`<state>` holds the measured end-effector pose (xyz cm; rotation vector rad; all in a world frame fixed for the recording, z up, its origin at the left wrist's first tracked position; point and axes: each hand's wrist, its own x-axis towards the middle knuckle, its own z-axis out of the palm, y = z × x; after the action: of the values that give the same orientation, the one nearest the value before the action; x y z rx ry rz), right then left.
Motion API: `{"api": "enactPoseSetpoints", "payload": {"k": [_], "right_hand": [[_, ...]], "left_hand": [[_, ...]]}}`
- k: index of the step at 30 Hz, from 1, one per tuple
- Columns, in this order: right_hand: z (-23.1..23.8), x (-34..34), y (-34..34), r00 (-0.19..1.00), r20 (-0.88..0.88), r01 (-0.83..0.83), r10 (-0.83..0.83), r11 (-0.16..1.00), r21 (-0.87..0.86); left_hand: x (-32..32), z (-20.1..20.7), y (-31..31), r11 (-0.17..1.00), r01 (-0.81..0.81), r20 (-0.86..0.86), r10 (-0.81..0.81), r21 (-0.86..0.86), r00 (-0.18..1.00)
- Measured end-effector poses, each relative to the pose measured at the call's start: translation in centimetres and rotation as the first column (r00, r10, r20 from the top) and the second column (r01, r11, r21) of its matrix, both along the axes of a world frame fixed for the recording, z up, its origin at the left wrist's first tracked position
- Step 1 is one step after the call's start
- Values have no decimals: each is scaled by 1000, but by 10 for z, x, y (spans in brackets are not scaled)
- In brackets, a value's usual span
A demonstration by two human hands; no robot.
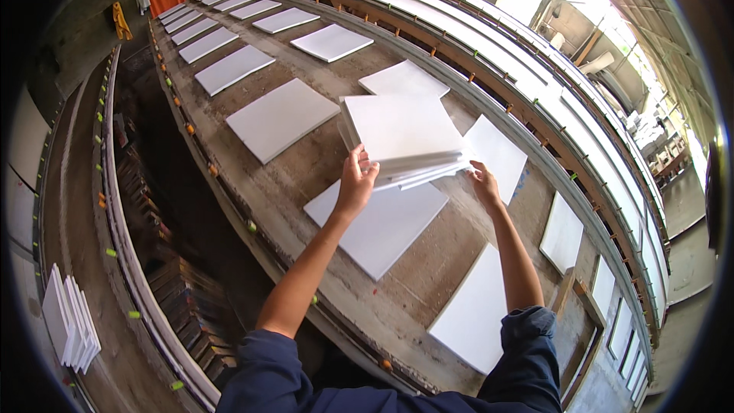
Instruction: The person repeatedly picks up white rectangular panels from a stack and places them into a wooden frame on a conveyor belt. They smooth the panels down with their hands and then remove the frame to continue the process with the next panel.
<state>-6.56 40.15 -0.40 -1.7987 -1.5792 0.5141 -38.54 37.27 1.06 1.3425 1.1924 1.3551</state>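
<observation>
Between my two hands I hold a stack of white rectangular panels [405, 126], raised above the long table. My left hand [357, 181] grips its near left corner, thumb toward the front edge. At the near right corner, my right hand [483, 183] has its fingers closed on the stack's edge. The lower panels fan out slightly from the top one. Directly beneath lies a single white panel [378, 233], partly covered by the stack. Another white panel [283, 118] lies flat to the left, and one [497, 154] lies to the right.
The long brown table [417, 279] carries rows of spaced white panels, with small orange and green clips along its edge. A dark gap [183, 222] separates it from a left-hand table, where a leaning bundle of panels [69, 321] stands. More tables with white sheets [489, 38] run along the right.
</observation>
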Motion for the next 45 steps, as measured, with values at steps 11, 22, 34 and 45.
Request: {"api": "enactPoseSetpoints", "payload": {"k": [11, 22, 34, 45], "right_hand": [[-23, -28, 74, 839, -444, 356, -316, 935, 7], [110, -12, -15, 579, -812, 424, 72, 824, 376], [151, 126, -300, 528, -842, 568, 110, 692, 446], [88, 237, -563, 395, -918, 622, -36, 746, 238]], "left_hand": [[6, -29, 53, 961, -169, -327, 91, -218, 941], [36, 56, 7, 988, -25, 396, 84, -153, 914], [141, 93, -115, 872, 489, 428, -447, 14, 786], [358, 60, -353, 639, 769, 565, -627, -20, 536]]}}
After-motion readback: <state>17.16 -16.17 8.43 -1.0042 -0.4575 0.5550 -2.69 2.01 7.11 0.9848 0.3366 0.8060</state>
